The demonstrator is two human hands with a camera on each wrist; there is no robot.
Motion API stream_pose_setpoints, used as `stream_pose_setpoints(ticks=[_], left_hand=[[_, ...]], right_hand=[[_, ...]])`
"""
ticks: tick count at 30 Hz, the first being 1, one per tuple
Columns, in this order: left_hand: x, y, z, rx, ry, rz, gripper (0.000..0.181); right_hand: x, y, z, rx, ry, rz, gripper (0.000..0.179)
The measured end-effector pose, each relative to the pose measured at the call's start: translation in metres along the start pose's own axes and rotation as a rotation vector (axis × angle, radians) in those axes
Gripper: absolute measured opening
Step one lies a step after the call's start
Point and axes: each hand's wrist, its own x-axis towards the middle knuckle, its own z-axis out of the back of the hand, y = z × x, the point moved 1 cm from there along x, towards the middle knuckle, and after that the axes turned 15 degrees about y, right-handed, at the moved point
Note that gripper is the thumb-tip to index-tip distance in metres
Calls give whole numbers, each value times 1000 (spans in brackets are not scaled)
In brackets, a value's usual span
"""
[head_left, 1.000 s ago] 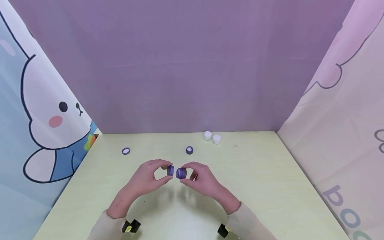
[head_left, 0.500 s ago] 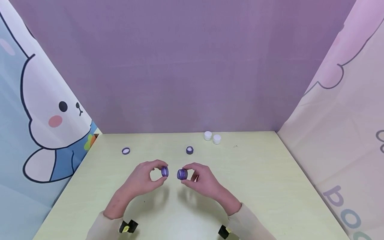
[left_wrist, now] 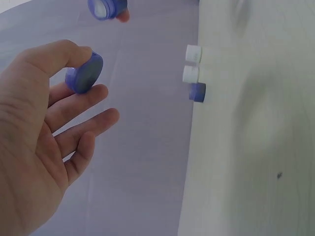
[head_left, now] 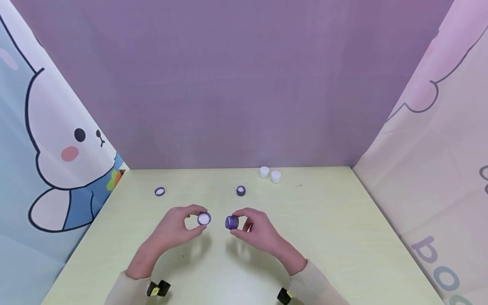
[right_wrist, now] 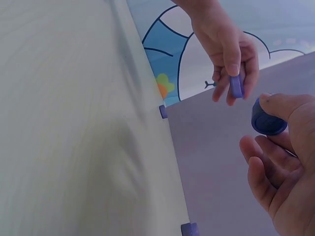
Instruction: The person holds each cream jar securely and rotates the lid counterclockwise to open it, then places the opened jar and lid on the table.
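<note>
My left hand (head_left: 179,226) pinches a purple lid (head_left: 203,218) between thumb and forefinger, its white inside turned up toward the head camera. The left wrist view shows the same lid (left_wrist: 84,73) at the fingertips. My right hand (head_left: 257,231) pinches a small purple jar (head_left: 231,222) on its side, mouth toward the left hand. In the right wrist view the jar (right_wrist: 268,118) sits between thumb and forefinger, and the left hand's lid (right_wrist: 236,85) hangs a short way off. Both hands hover just above the pale green table (head_left: 335,237).
A second purple jar (head_left: 241,190) stands open behind the hands. Another purple lid (head_left: 160,191) lies at the left. Two white jars (head_left: 269,174) stand near the back wall. Cloth screens close the left, back and right sides.
The left hand has drawn the lid away to the left from the jar and turned it so its white inside shows. The right hand has stayed almost still.
</note>
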Motion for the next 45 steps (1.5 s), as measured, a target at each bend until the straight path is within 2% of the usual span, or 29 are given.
stream_pose_setpoints(ticks=[7,13,16,26,32,45], left_hand=[[-5,15,-1,-38,-40,-2,37],[-10,27,-1,-98,-11,30,36],[-12,33,0,-100,5,52,35],[-20,56,6,-53,57,172,34],[-25,76,10,-12,60,217,35],[-36,112,17,-69,77,377,40]], right_hand=[[1,1,0,-4,-39,4,37],[-1,3,-1,36,-77,-42,38],[-1,3,-1,59,-74,-55,37],[-2,1,-3,83,-70,-67,40],[-3,2,-1,31,-80,-68,43],[-6,-2,3,21,-65,-101,39]])
